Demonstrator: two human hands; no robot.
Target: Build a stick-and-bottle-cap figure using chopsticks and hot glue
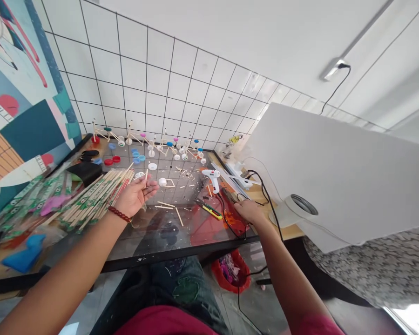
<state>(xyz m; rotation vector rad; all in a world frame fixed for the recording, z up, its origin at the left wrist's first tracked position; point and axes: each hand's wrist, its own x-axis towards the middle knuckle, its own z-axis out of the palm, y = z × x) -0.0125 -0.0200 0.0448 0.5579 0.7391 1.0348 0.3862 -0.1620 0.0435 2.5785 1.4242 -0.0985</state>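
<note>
My left hand (137, 193) is closed in a pinch on a short wooden stick (146, 175), which stands up from the fingertips above the table. Its other fingers are loosely curled, palm up. At the right of the table my right hand (247, 209) is lowered with its fingers curled down; a dark, long object (227, 194) shows just past the fingertips, its kind unclear. A white glue gun (212, 178) lies beyond that hand. Between the hands lie loose wooden stick pieces (179, 217) and a white bottle cap (163, 182) joined to short sticks.
A pile of wrapped chopsticks (94, 197) lies left. Several stick-and-cap models (150, 139) line the back by a wire grid (146, 70). Blue caps (136, 156), a yellow utility knife (212, 212), black cables (226, 218) and a white board (335, 172) surround the workspace. A red-lined bin (230, 272) stands below.
</note>
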